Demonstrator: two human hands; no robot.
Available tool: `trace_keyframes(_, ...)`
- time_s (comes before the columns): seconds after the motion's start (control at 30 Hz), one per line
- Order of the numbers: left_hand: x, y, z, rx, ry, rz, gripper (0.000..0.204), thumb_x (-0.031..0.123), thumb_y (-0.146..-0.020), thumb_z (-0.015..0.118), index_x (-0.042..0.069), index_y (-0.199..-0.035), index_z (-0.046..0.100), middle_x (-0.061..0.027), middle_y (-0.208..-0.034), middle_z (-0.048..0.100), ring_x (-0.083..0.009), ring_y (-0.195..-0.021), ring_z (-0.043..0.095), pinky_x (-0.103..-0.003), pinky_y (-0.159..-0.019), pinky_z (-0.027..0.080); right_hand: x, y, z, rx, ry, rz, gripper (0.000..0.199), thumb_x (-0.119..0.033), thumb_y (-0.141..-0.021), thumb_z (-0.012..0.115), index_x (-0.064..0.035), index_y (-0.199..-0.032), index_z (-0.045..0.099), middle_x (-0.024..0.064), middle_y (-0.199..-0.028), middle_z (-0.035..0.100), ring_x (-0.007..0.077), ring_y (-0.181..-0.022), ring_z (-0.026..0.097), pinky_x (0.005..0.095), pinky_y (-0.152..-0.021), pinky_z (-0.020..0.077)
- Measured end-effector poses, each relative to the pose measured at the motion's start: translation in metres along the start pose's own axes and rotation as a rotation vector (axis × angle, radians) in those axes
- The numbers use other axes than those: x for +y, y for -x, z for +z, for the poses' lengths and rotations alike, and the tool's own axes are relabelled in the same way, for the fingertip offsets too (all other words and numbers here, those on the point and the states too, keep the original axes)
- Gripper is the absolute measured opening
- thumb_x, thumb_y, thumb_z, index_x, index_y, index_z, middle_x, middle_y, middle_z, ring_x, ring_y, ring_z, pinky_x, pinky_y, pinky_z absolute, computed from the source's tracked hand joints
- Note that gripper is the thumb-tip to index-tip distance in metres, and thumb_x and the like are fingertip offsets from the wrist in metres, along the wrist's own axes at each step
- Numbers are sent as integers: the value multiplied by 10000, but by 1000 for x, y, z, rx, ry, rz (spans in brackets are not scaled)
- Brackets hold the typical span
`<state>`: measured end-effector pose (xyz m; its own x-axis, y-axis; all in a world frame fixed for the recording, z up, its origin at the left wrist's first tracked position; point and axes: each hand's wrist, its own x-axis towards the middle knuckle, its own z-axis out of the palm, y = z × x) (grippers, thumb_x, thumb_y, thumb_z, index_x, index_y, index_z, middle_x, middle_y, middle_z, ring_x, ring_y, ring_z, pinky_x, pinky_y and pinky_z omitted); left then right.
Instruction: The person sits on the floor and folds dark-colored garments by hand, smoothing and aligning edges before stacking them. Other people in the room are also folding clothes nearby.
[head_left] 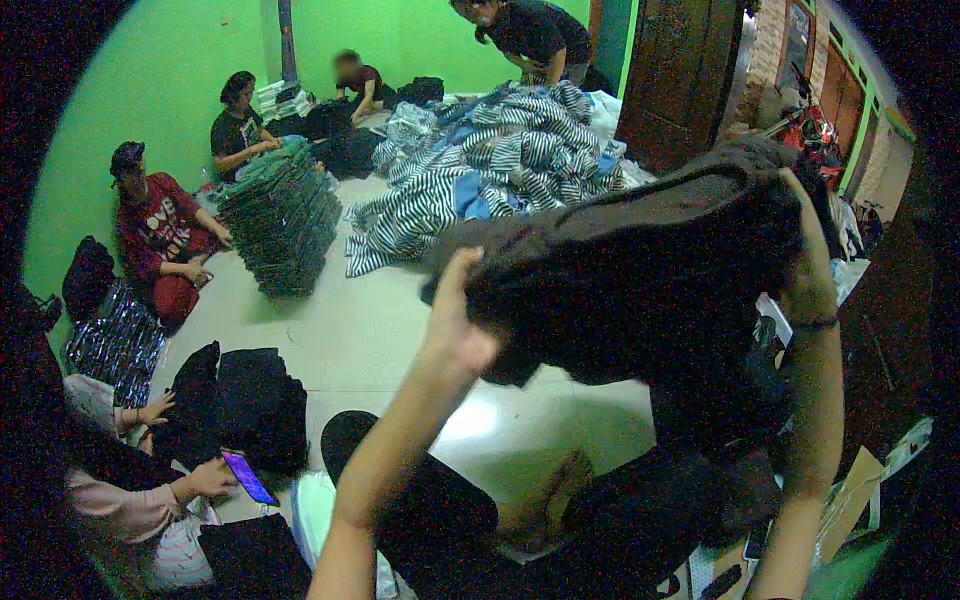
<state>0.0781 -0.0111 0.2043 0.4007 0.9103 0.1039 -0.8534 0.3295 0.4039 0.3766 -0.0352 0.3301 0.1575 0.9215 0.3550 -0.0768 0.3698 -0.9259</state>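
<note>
A black garment (620, 290) is held up in front of me, stretched between both hands. Its upper edge looks dark brown and curves like an opening, and its lower part hangs down in folds. My left hand (465, 335) grips its left end, thumb on the near side, with the other fingers mostly hidden by cloth. At the right end my right hand (812, 240) is closed on the cloth, its fingers partly hidden. Below the garment are my crossed legs in dark trousers and a bare foot (545, 510) on the pale tiled floor.
Striped and blue clothes (480, 170) lie heaped ahead. A tall stack of dark folded garments (280, 220) stands left of them. Several people sit or bend around the room. Near left, folded black clothes (262, 405) lie beside a person holding a phone (250, 478). A dark door (680, 80) stands right.
</note>
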Motion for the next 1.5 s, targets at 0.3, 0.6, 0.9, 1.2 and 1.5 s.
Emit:
trace_keyframes(0.3,-112,52,-178,596,545,-62,348,295,-846,390,35,-1055,487,-138,-1080,508,-295,-937,515,-409,-828,432,143,-95,144,-372,635,377,604,-529,-741,496,22,-981,545,106,-900,581,178,-834,552,294,-768,436)
trace_keyframes(0.6,-114,93,-245,1247,-382,1,667,341,-742,557,19,-1205,200,-196,-1104,390,-310,-1034,401,-426,-878,358,245,-101,107,-1138,1042,195,546,-495,-771,465,-5,-1002,526,184,-943,568,283,-873,555,360,-761,435)
trace_keyframes(0.9,-106,29,-295,1274,-650,-108,883,187,-571,756,-45,-1199,181,-194,-1193,318,-271,-1091,364,-354,-913,332,373,23,-18,-751,1350,406,666,-395,-729,568,-55,-1228,287,260,-1168,375,408,-1000,448,438,-818,404)
trace_keyframes(1.2,-67,62,-288,1167,-1358,-227,795,182,-561,758,-52,-1155,284,-204,-1097,437,-322,-992,454,-371,-871,356,429,38,-58,-359,971,537,763,-284,-671,675,35,-1198,226,268,-1137,377,379,-1032,423,378,-876,360)
trace_keyframes(1.5,-20,-28,-281,284,-2195,80,396,103,-712,580,36,-1086,466,-168,-1010,506,-321,-937,467,-387,-835,357,388,25,-2,-423,1294,-72,646,-193,-637,663,19,-1159,345,210,-1223,316,360,-1120,335,391,-902,339)
